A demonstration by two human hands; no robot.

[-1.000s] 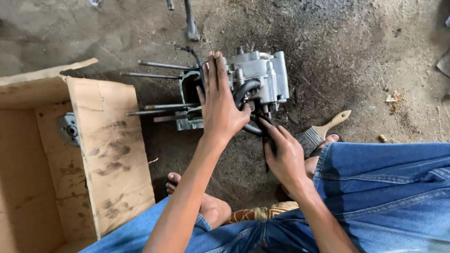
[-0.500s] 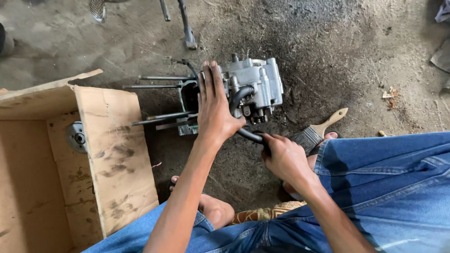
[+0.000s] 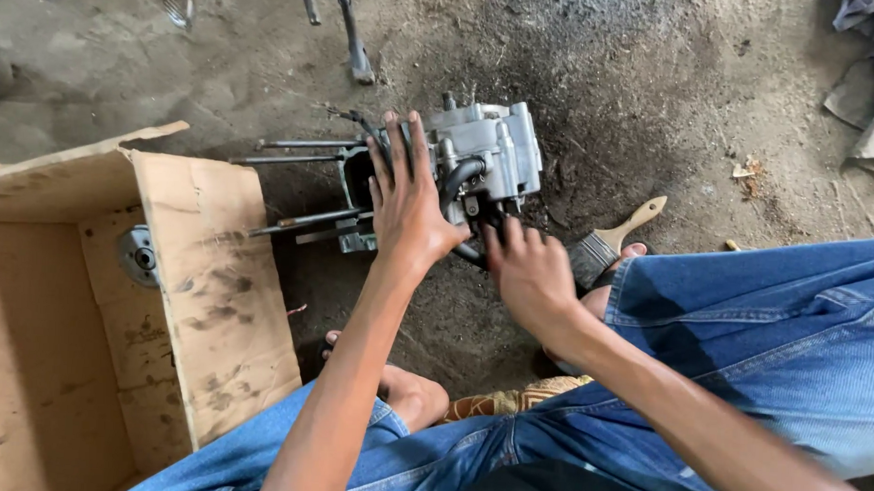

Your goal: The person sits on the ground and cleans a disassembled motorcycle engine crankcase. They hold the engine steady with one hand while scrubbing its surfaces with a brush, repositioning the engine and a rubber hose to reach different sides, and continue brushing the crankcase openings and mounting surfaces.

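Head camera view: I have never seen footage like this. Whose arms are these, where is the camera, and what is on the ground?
The camera sits on a person's head and looks down, so both arms are their own. The person squats in blue jeans on a dirty concrete floor. The left hand lies flat on a grey metal engine block with long studs sticking out to the left. The right hand reaches to the block's near underside; whether it grips anything is hidden. A paintbrush lies beside it, and an open cardboard box holds a round metal part.
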